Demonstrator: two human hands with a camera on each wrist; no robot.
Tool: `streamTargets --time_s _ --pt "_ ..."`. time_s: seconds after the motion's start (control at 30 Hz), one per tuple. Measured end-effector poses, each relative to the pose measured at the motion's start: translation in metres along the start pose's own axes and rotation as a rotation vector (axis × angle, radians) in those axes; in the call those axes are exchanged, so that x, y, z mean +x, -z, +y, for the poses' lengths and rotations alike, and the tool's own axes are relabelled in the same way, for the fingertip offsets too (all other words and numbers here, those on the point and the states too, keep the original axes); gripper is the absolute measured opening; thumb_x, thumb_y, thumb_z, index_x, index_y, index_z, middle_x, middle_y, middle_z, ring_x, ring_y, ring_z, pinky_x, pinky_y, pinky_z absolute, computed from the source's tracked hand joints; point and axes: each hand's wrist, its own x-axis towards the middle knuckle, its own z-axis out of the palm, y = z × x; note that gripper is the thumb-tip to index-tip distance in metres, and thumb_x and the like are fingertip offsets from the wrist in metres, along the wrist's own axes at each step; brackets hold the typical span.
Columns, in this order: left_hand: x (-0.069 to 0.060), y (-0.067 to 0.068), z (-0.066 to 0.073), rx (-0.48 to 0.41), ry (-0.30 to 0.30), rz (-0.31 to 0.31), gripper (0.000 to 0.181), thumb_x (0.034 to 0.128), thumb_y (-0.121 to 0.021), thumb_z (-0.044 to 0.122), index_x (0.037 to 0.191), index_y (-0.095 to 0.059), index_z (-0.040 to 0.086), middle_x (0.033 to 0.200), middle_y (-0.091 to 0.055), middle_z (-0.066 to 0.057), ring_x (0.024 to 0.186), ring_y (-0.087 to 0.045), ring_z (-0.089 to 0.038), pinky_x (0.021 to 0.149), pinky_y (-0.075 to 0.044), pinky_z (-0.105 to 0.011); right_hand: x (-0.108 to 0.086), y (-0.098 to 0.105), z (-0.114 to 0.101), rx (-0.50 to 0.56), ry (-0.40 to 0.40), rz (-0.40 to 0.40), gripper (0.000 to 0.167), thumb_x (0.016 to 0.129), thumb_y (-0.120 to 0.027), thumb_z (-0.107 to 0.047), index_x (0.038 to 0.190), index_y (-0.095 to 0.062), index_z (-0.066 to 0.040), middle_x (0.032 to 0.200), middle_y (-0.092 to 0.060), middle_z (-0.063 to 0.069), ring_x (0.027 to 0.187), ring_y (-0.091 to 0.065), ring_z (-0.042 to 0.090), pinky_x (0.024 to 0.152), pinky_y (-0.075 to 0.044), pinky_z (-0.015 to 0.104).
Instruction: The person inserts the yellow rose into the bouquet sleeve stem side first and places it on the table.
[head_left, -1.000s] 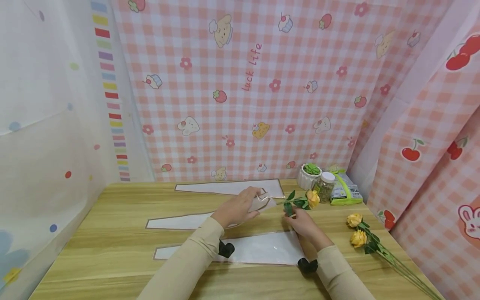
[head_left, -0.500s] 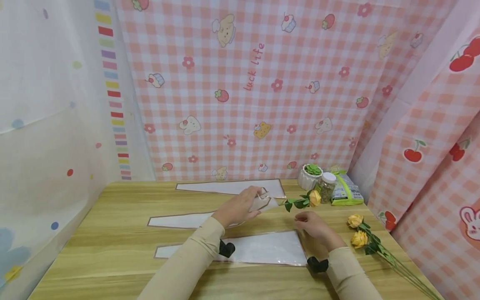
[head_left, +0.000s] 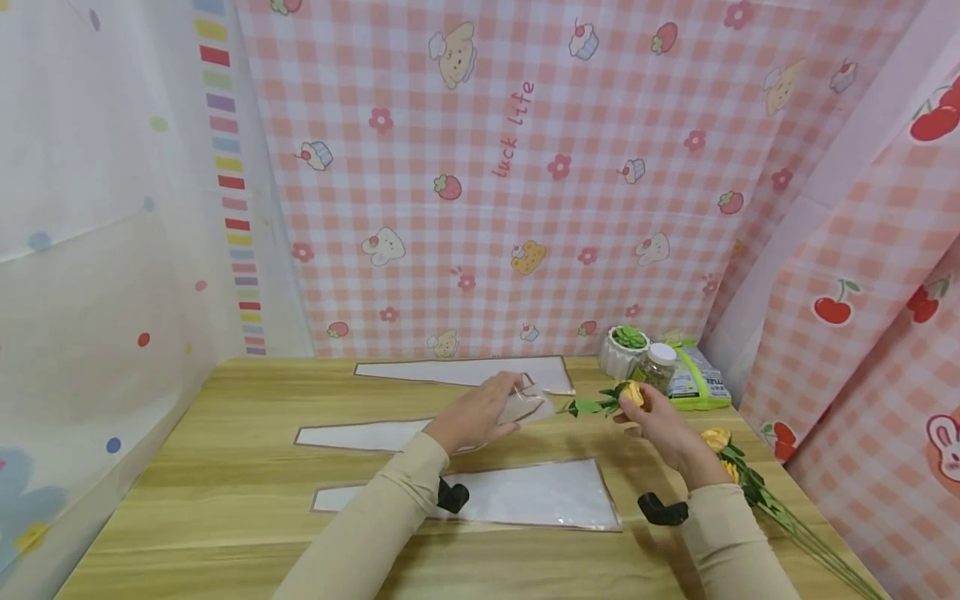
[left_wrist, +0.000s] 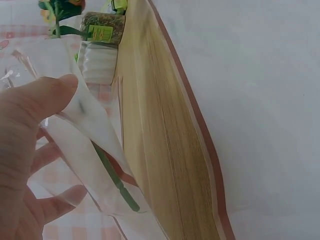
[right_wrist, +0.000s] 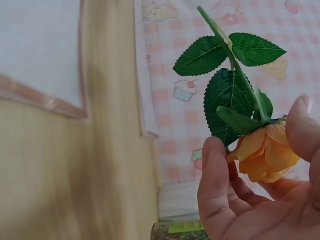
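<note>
In the head view my left hand holds a clear wrapping sleeve, rolled around a rose's stem. The left wrist view shows the thumb on the outside of that sleeve and the green stem inside the plastic. Leaves and a yellow-orange bloom stick out of its right end. My right hand has its fingers and thumb curled about this yellow rose at the bloom. Flat white sleeves with brown edges lie on the table: one at the back, one partly under my left forearm, another between.
Beyond my right hand stand a white pot with a green succulent, a white-capped jar and a green-and-grey bag. More yellow roses with long stems lie along the wooden table's right side. A checked cloth hangs behind.
My right hand leaves the rose's leaves, draws back, then moves up and right to the bloom and takes hold of it. My left hand stays on the sleeve, nearly still.
</note>
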Motion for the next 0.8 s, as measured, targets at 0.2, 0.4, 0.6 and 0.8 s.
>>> streamTargets --time_s 0.2,0.4,0.6,0.8 --pt "0.001 -0.001 -0.001 -0.013 -0.022 0.000 0.060 0.0931 -0.074 0.027 0.138 -0.037 0.011 0.130 -0.053 -0.006 0.112 -0.054 -0.015 0.096 -0.051 -0.031 0.001 -0.002 -0.009 -0.030 0.026 0.039 0.056 0.108 -0.050 -0.032 0.148 -0.034 0.004 0.124 -0.057 0.018 0.102 -0.059 0.016 0.091 -0.050 0.044" --pt "0.002 -0.003 -0.001 -0.032 -0.038 -0.005 0.064 0.0911 -0.076 0.023 0.140 -0.036 0.011 0.130 -0.053 -0.006 0.109 -0.054 -0.015 0.093 -0.052 -0.031 0.000 -0.010 -0.018 -0.033 0.027 0.092 0.062 0.106 -0.055 -0.028 0.154 -0.028 0.002 0.124 -0.056 0.019 0.102 -0.058 0.020 0.086 -0.048 0.040" --pt "0.002 -0.002 0.000 -0.025 -0.048 -0.008 0.065 0.0913 -0.076 0.026 0.140 -0.036 0.010 0.128 -0.054 -0.007 0.108 -0.055 -0.016 0.093 -0.052 -0.032 0.001 -0.018 -0.020 -0.037 0.020 0.188 0.063 0.105 -0.057 -0.025 0.156 -0.028 0.001 0.133 -0.051 0.023 0.106 -0.059 0.023 0.083 -0.050 0.030" --pt "0.002 -0.002 0.002 -0.009 -0.061 -0.008 0.065 0.0919 -0.075 0.028 0.141 -0.036 0.009 0.125 -0.054 -0.007 0.104 -0.054 -0.016 0.089 -0.052 -0.032 0.002 -0.027 -0.022 -0.038 0.020 0.293 0.059 0.104 -0.060 -0.022 0.153 -0.035 0.001 0.135 -0.050 0.024 0.106 -0.056 0.025 0.081 -0.052 0.025"
